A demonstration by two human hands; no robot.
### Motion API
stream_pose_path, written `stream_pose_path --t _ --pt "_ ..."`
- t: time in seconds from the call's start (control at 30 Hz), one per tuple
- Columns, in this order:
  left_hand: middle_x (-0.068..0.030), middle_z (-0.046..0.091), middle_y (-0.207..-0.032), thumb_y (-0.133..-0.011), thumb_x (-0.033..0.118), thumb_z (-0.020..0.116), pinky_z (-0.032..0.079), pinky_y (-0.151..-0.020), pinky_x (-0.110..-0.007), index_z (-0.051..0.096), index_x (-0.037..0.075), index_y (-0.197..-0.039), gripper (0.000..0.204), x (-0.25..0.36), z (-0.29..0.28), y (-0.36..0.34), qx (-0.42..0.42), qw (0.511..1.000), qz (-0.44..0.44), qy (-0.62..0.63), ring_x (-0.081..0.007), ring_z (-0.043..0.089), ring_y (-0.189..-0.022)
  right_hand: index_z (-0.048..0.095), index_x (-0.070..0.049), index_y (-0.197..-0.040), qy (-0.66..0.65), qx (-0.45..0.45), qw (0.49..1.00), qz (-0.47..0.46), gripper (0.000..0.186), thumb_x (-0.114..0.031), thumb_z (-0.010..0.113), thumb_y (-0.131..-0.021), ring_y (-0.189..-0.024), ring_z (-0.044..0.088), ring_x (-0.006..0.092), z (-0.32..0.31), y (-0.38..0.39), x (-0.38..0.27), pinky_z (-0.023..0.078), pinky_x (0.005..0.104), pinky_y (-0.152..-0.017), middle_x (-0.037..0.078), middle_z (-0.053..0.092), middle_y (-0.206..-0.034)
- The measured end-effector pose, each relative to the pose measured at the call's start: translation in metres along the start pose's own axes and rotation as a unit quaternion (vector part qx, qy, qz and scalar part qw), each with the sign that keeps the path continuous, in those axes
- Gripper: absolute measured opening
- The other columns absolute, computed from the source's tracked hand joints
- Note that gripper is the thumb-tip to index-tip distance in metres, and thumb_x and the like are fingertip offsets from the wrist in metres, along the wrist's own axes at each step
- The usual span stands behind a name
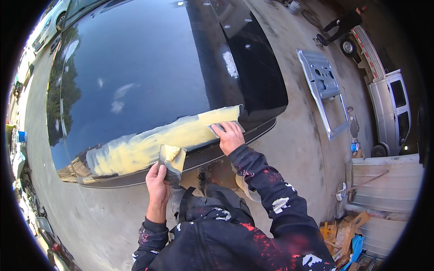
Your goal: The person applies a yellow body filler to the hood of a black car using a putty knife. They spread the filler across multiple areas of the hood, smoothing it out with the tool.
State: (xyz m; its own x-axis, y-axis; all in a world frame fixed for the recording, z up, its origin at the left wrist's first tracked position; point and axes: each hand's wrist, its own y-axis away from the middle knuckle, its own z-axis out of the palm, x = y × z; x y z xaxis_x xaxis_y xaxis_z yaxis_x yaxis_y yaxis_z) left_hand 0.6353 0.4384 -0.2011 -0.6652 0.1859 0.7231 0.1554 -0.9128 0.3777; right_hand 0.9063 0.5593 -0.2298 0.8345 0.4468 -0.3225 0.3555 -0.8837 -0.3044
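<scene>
Yellow body filler lies in a long, streaky band along the near edge of a glossy dark car panel. My left hand grips a flat putty board by its lower edge, just in front of the panel. A lump of yellow filler sits on the board's upper part. At the right end of the band, my right hand is closed on a thin grey spreader, which is pressed flat to the panel and partly hidden by my fingers.
A bare silver car door lies on the concrete floor to the right. Beyond it are a silver truck and a person in dark clothes. Cardboard scraps are piled at lower right. Clutter lines the left rim.
</scene>
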Motion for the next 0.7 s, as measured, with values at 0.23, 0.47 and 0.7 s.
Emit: stream_pose_path --t 0.23,0.47,0.7 --pt "-0.0102 0.07 -0.111 -0.099 0.008 0.059 0.055 -0.087 -0.03 0.06 -0.006 -0.124 0.029 0.002 -0.023 0.02 0.063 0.998 -0.006 -0.03 -0.0161 0.068 -0.097 0.065 -0.016 -0.123 0.059 0.02 0.998 -0.023 0.047 -0.003 0.061 -0.078 -0.118 0.054 0.0316 0.062 -0.032 0.005 0.038 0.0488 -0.106 0.013 0.059 -0.12" --pt "-0.0102 0.069 -0.115 -0.099 0.007 0.058 0.055 -0.089 -0.031 0.059 -0.005 -0.125 0.029 -0.003 -0.034 0.027 0.064 0.997 -0.037 -0.037 -0.0167 0.067 -0.1 0.065 -0.018 -0.127 0.054 0.015 0.997 -0.049 0.052 -0.003 0.062 -0.077 -0.124 0.051 0.0309 0.074 0.067 -0.016 0.035 0.0505 -0.11 0.012 0.058 -0.129" --pt "-0.0109 0.07 -0.112 -0.098 0.009 0.061 0.054 -0.087 -0.029 0.06 -0.007 -0.124 0.031 -0.008 -0.027 0.027 0.067 0.997 -0.022 -0.034 -0.0157 0.068 -0.096 0.065 -0.017 -0.126 0.052 0.018 0.998 -0.031 0.056 -0.001 0.062 -0.073 -0.121 0.054 0.0312 0.045 0.071 -0.007 0.038 0.051 -0.108 0.012 0.059 -0.126"
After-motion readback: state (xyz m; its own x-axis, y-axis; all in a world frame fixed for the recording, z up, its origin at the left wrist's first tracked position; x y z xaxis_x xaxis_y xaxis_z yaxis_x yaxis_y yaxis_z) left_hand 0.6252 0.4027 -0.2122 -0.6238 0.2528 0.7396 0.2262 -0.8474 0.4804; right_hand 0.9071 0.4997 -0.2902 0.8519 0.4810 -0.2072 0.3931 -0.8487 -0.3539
